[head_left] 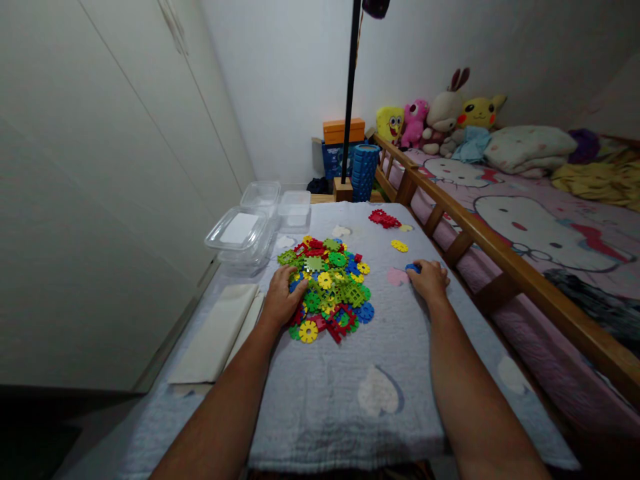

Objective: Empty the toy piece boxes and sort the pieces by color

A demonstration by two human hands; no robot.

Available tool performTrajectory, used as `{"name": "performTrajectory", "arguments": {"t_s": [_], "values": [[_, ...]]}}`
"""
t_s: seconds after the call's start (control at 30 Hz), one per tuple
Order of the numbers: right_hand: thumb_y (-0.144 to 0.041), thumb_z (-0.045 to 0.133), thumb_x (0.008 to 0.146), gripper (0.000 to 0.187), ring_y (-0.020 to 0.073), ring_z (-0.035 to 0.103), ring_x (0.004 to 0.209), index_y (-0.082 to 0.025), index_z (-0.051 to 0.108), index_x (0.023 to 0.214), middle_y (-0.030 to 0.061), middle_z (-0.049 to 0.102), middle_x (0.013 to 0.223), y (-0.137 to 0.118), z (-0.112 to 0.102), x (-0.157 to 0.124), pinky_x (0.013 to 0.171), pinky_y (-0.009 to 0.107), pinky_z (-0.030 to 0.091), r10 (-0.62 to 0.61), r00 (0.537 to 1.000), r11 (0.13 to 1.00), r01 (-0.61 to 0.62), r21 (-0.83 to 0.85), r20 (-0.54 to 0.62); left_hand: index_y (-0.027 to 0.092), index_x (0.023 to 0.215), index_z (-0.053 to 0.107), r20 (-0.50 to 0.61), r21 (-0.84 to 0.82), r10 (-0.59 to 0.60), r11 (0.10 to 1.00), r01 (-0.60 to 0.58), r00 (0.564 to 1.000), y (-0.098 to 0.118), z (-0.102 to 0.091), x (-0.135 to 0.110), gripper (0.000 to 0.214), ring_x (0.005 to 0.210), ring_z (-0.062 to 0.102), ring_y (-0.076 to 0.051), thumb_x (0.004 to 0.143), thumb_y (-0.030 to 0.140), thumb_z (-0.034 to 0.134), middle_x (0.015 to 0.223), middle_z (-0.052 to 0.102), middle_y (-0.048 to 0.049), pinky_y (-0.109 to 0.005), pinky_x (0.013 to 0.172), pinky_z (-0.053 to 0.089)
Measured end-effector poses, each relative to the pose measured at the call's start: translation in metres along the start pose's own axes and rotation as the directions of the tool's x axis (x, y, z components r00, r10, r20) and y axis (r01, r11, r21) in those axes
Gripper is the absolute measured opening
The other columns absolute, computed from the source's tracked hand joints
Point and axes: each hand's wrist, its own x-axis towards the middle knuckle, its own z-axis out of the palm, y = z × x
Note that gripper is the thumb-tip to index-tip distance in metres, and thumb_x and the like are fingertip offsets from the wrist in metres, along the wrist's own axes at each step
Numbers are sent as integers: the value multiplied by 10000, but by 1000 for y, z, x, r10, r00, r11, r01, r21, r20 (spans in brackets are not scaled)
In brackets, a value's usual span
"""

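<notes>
A heap of plastic interlocking building pieces point(325, 281) in red, yellow, green and blue lies mid-table, some round and notched, others square. At its left edge my left hand point(283, 297) has thumb and fingers closed around a blue interlocking piece point(293, 287), mostly covered by the hand. Off to the right, my right hand point(430, 279) rests low over the cloth, its fingers curled on a blue interlocking disc point(413, 268). Just beyond that hand are a few yellow discs point(399, 246), and farther back a group of red pieces point(384, 219).
Clear plastic containers point(237, 230) and a lid stand at the back left. A folded beige cloth point(215, 333) lies along the left side. The wooden bed rail point(465, 230) borders the table's right, and a black pole point(350, 100) rises behind it.
</notes>
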Motion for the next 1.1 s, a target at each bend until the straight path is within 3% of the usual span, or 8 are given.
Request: {"name": "performTrajectory", "arguments": {"t_s": [0.13,0.23,0.33,0.4,0.57,0.77,0.97,1.1], "values": [[-314,571,821,468,382,486,1139,-170,693,1249,195,599,1238,-14,-1,-7,939,545,394,-38,995,999,41,33,-89,206,1211,593,-5,-7,-6,1000,6,1000,0,0,0,436,1363,484,-287,886,495,559,1375,553,-138,-494,1190,358],[-300,535,853,443,353,471,1162,-186,680,1256,157,609,1286,-38,5,-18,979,517,369,-234,957,957,258,133,-171,206,1214,594,-2,-7,-8,1000,8,1000,-1,1,0,446,1373,473,-288,884,503,562,1378,549,-138,-493,1195,351],[-275,513,883,441,319,469,1186,-201,658,1292,125,617,1338,-65,17,-31,1009,479,358,-458,879,854,477,208,-136,204,1213,598,-5,-12,-11,1000,11,1000,-2,2,0,455,1376,469,-294,881,513,564,1385,541,-141,-499,1196,348],[-260,500,892,475,313,468,1197,-197,626,1345,114,609,1385,-80,25,-38,1008,468,362,-518,853,823,519,231,-71,200,1218,599,-8,-13,-16,1000,16,1000,-3,2,0,464,1370,473,-296,882,518,560,1391,533,-145,-499,1196,346],[-244,488,904,474,312,496,1162,-226,619,1360,94,653,1352,-101,37,-38,970,456,384,-529,848,827,508,241,29,195,1223,600,-15,-18,-25,1000,24,1000,-3,3,0,478,1375,466,-296,882,527,555,1397,517,-142,-489,1205,334],[-239,551,876,285,268,581,1037,-224,722,1104,74,753,1114,-110,39,-22,944,408,400,-495,867,847,468,253,55,204,1181,621,-45,-28,-16,1000,15,999,-1,1,1,427,1342,498,-293,884,504,561,1352,546,-134,-488,1194,356],[-268,544,829,323,206,654,894,-163,696,1094,75,757,966,-105,45,-11,843,331,483,-371,928,791,305,530,20,209,1141,639,-115,-17,-27,1000,26,993,-3,1,7,381,1311,517,-297,875,478,587,1303,564,-121,-492,1184,368],[-297,566,781,250,198,668,837,-181,704,955,53,751,912,-106,44,-13,821,330,511,-391,919,685,249,685,57,203,1126,642,-125,-7,-30,1000,29,992,-5,2,9,376,1298,527,-291,874,477,584,1285,577,-120,-484,1175,381]]}}
